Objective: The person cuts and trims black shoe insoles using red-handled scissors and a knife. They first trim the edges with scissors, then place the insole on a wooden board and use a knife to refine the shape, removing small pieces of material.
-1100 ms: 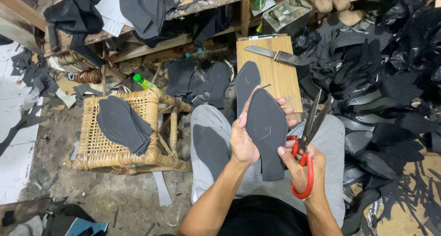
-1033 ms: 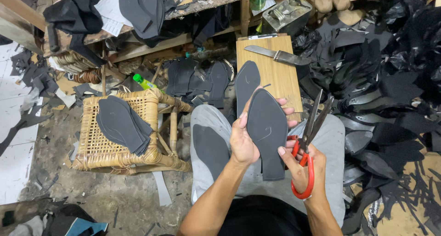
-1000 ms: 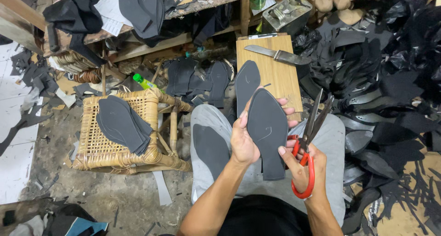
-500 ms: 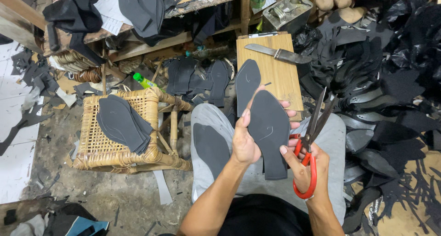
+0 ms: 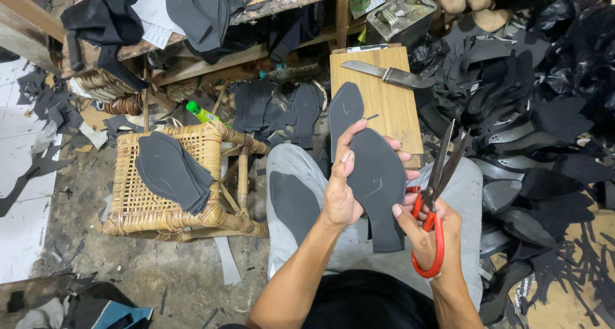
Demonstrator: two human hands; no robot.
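Above the lap, left hand (image 5: 339,197) grips a dark insole (image 5: 378,175); right hand (image 5: 430,230) grips red-handled scissors (image 5: 435,201).

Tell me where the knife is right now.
In the head view the knife lies flat on the wooden board at upper centre, beyond the person's knees, just above the dark sole-shaped sheet held in the left hand.

- left hand (image 5: 341,191): raised over lap, fingers curled in a pinch, thumb up
- right hand (image 5: 428,225): beside it, fingers closed through handle loops
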